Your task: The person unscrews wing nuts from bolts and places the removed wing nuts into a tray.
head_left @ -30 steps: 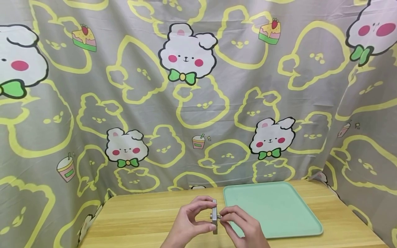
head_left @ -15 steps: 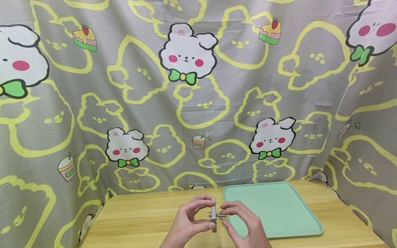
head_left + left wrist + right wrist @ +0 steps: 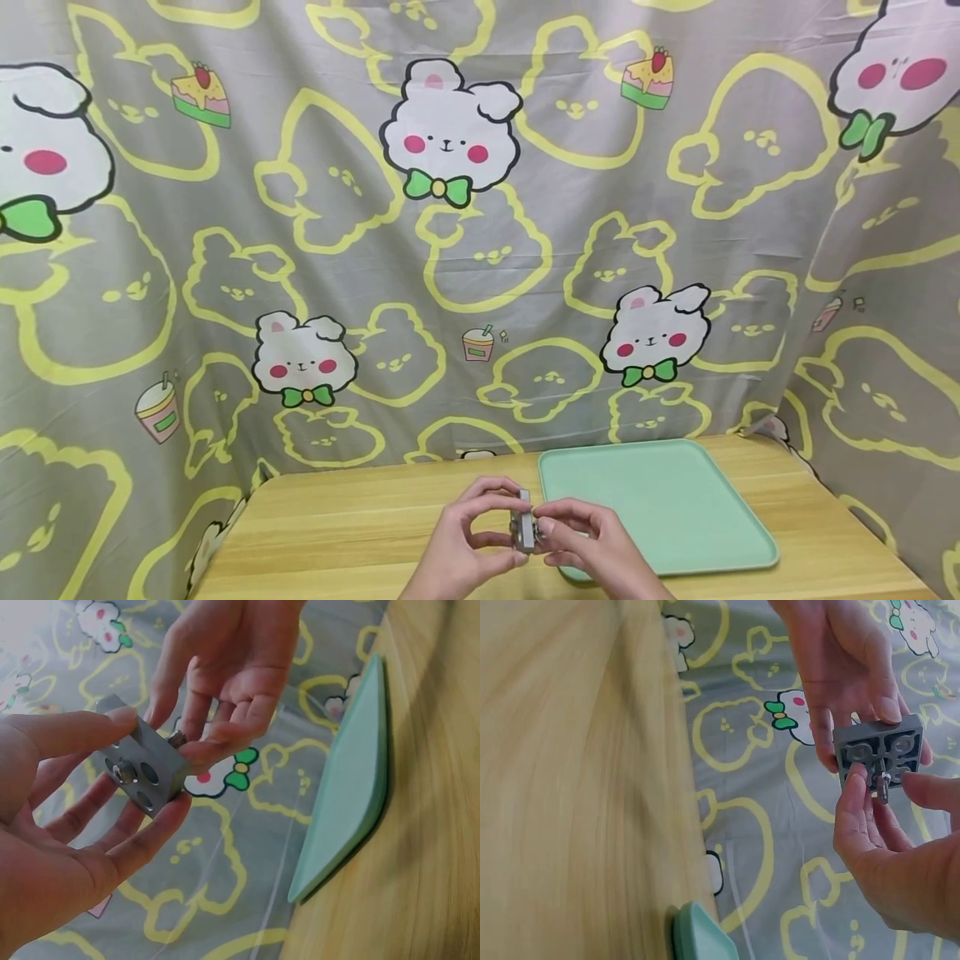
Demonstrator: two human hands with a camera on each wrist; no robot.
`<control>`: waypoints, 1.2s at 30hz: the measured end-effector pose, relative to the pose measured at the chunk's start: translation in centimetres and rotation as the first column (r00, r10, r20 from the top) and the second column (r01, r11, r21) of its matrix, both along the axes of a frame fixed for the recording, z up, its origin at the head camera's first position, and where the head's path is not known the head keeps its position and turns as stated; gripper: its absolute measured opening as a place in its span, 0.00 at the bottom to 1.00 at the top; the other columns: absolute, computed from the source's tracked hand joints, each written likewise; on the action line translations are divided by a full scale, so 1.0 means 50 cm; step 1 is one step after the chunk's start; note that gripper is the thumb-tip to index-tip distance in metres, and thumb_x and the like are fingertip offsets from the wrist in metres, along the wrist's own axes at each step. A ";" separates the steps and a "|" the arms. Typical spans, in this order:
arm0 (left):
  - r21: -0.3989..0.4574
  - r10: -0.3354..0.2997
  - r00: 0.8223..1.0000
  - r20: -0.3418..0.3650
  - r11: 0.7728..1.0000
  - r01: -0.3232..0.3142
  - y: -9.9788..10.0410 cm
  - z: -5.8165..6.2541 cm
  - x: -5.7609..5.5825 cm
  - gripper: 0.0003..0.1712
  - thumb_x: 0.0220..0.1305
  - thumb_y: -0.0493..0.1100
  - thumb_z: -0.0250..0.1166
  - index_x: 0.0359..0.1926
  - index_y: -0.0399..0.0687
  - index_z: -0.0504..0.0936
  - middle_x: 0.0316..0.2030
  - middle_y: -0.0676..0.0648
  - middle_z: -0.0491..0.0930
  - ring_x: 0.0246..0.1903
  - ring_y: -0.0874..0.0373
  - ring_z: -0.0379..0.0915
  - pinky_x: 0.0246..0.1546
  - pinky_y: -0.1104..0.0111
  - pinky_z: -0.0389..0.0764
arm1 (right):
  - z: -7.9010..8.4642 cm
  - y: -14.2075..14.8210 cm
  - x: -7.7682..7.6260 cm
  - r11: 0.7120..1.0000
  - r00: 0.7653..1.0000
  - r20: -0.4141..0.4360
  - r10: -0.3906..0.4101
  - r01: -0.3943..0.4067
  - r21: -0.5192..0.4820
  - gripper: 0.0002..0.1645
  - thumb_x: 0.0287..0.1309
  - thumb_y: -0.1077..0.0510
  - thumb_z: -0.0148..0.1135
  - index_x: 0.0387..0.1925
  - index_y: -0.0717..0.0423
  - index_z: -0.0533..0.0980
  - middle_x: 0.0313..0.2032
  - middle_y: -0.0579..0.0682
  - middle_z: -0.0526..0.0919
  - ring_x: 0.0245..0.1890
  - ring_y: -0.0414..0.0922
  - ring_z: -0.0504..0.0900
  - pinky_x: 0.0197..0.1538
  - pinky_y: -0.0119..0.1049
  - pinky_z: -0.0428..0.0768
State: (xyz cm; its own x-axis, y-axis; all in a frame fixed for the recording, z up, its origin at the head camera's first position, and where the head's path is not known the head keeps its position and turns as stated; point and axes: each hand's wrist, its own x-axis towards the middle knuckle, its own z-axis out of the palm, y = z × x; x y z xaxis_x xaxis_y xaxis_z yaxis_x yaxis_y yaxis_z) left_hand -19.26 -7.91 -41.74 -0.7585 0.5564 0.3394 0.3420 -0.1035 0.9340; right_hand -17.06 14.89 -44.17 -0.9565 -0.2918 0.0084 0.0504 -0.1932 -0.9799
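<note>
Evidently, the grey block has just been turned: seen edge-on a moment earlier, it now presents a corner to the head camera, and the metal shaft that stuck out plainly from its right side is largely hidden. The left hand grips the block at opposite edges, held up over the wooden table near the left edge of the green tray. The right hand, whose fingers were spread around the shaft's end, has closed in beside the block. Shown from the right wrist, the metal shaft projects from the block's recessed side, between that hand's thumb and fingers; whether they press the block or pinch anything cannot be told. Shown from the left wrist, a round metal end protrudes from the opposite, holed face, so the shaft appears to pass right through. As a judgement, the turn looks like a readjustment of the two parts rather than a separation, since the shaft remains seated; the work at the shaft seems unfinished, and the left hand's steady grip bears most of it.
</note>
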 end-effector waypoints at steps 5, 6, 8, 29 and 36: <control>-0.016 0.000 1.000 -0.024 1.000 0.000 0.003 -0.006 0.003 0.24 0.58 0.33 0.76 0.56 0.41 0.85 0.63 0.36 0.70 0.61 0.51 0.70 0.47 0.58 0.89 | -0.004 0.005 -0.003 0.998 0.997 0.054 0.058 -0.055 -0.040 0.20 0.76 0.54 0.56 0.58 0.64 0.79 0.46 0.52 0.87 0.44 0.45 0.86 0.47 0.37 0.87; -0.019 -0.003 1.000 -0.025 1.000 0.003 0.003 -0.007 0.003 0.24 0.58 0.34 0.76 0.56 0.42 0.85 0.63 0.36 0.70 0.61 0.52 0.70 0.47 0.59 0.89 | -0.004 0.006 -0.003 0.997 0.996 0.057 0.065 -0.062 -0.045 0.20 0.76 0.54 0.57 0.58 0.64 0.79 0.45 0.52 0.87 0.43 0.45 0.85 0.47 0.37 0.87; -0.024 -0.014 1.000 -0.024 1.000 0.014 0.003 -0.009 0.003 0.24 0.58 0.34 0.76 0.57 0.41 0.85 0.63 0.36 0.70 0.60 0.52 0.71 0.47 0.59 0.89 | -0.004 0.008 -0.002 0.996 0.995 0.061 0.075 -0.072 -0.049 0.19 0.76 0.55 0.57 0.58 0.64 0.79 0.45 0.51 0.87 0.44 0.45 0.85 0.47 0.36 0.87; 0.084 -0.051 0.997 0.053 0.995 0.046 -0.010 -0.004 -0.009 0.26 0.61 0.30 0.73 0.61 0.35 0.80 0.63 0.31 0.69 0.62 0.49 0.73 0.51 0.52 0.87 | -0.007 -0.043 0.023 0.910 0.673 -0.728 -0.132 0.374 0.180 0.11 0.62 0.64 0.71 0.43 0.47 0.83 0.39 0.44 0.86 0.37 0.41 0.87 0.35 0.36 0.90; 0.094 -0.049 0.993 0.103 0.995 0.039 -0.012 -0.002 -0.010 0.27 0.61 0.29 0.73 0.61 0.33 0.79 0.64 0.34 0.69 0.63 0.49 0.72 0.51 0.52 0.87 | -0.020 -0.042 0.005 0.871 0.267 -0.962 -0.062 0.484 0.078 0.12 0.63 0.68 0.70 0.44 0.50 0.82 0.43 0.49 0.83 0.38 0.41 0.84 0.37 0.24 0.85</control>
State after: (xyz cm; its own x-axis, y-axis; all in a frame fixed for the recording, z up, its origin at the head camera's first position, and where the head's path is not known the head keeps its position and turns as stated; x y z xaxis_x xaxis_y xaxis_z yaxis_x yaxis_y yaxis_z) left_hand -19.78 -8.53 -41.83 -0.7678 0.5605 0.3104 0.2359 -0.2031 0.9503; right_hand -16.83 12.77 -45.15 -0.3898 -0.1987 0.8992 -0.8964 0.3053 -0.3212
